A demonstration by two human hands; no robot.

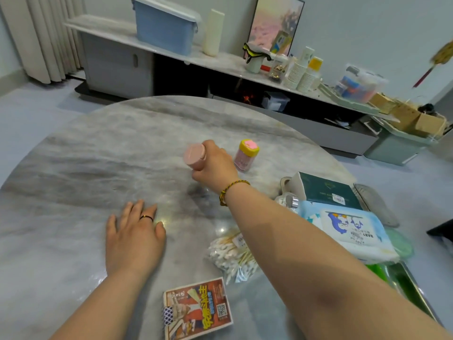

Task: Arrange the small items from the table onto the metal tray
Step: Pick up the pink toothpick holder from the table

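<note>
My right hand (pixel 212 163) is closed around a pink round container (pixel 194 155), held a little above the middle of the marble table (pixel 85 148). To its right stands a small jar with a yellow lid (pixel 246 154). My left hand (pixel 134 238) lies flat on the table with fingers spread, holding nothing. A bag of cotton swabs (pixel 232 253) and an orange printed box (pixel 197 307) lie near me. The metal tray (pixel 414 288) shows at the right edge, partly hidden under my forearm, holding a baby wipes pack (pixel 350 229), a dark green box (pixel 328 191) and green items.
A grey flat object (pixel 376 204) lies past the tray at the table's right edge. Behind the table runs a long low cabinet (pixel 117 62) with a blue bin (pixel 166 25), paper cups (pixel 300 74) and boxes. A curtain (pixel 41 38) hangs at far left.
</note>
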